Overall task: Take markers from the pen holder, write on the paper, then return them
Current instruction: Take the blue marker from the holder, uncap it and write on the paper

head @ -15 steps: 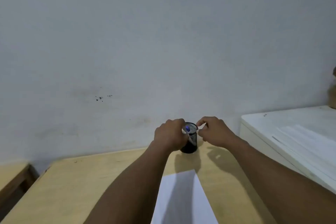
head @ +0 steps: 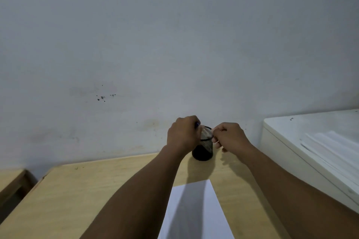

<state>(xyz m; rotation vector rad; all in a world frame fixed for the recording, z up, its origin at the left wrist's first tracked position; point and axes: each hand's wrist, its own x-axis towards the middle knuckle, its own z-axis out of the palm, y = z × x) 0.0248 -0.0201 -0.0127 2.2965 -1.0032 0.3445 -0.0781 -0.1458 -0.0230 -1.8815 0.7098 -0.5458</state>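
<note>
A dark mesh pen holder [head: 203,151] stands upright at the far edge of a pale wooden table [head: 93,190], close against a grey-white wall [head: 174,35]; both hands meet at its rim. The left hand [head: 183,135] is curled into a loose fist just left of the holder's mouth, closed around a marker [head: 197,124] of which only a small blue-purple tip shows above the knuckles; the rest of the marker is hidden inside the hand. The right hand [head: 230,136] sits on the right side of the rim with its fingers bent inward and pinched together; something thin and pale seems to be between the fingertips, but motion blur makes it impossible to tell what it is or whether it is truly gripped. Both bare forearms reach forward from the bottom of the view, converging on the holder. Nearer the viewer, between the forearms, a white sheet of paper [head: 196,213] lies flat on the table, its surface unmarked where visible and partly shaded by the left arm. To the right, a white cabinet top [head: 310,122] stands beside the table and carries a stack of white sheets [head: 334,153]; at the far left, the corner of a second wooden surface [head: 10,178] sits lower. A few dark specks [head: 102,98] mark the wall.
</note>
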